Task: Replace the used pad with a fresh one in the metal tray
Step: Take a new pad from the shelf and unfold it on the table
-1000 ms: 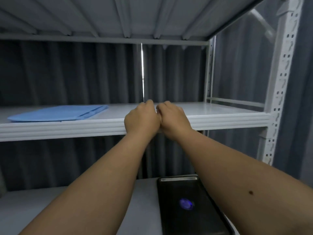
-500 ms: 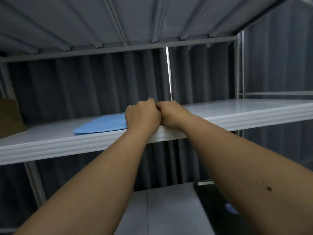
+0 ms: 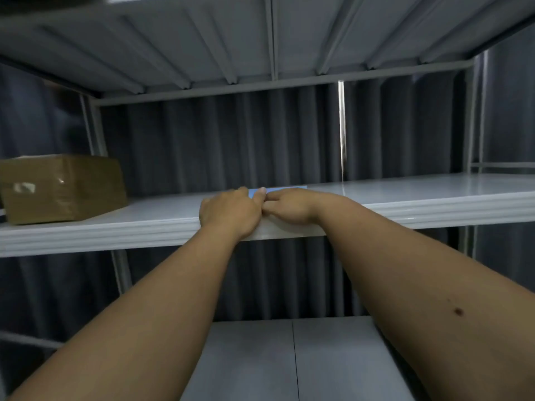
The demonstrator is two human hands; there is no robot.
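A flat blue pad [image 3: 285,189] lies on the white upper shelf [image 3: 419,195]; only a thin strip of it shows behind my hands. My left hand [image 3: 230,211] and my right hand [image 3: 292,205] lie side by side on its near part, touching each other. Their fingers are bent down onto the pad, and the left thumb presses against the blue edge. Most of the pad is hidden under both hands. The metal tray is out of view.
A taped brown cardboard box [image 3: 60,188] stands on the same shelf at the far left. Another shelf [image 3: 260,39] hangs close overhead. A grey lower shelf [image 3: 292,360] shows between my forearms. Dark curtains hang behind the rack.
The view has swung left, bringing the box in and taking the dark tray out below. My two hands have come over the blue pad and now cover it.
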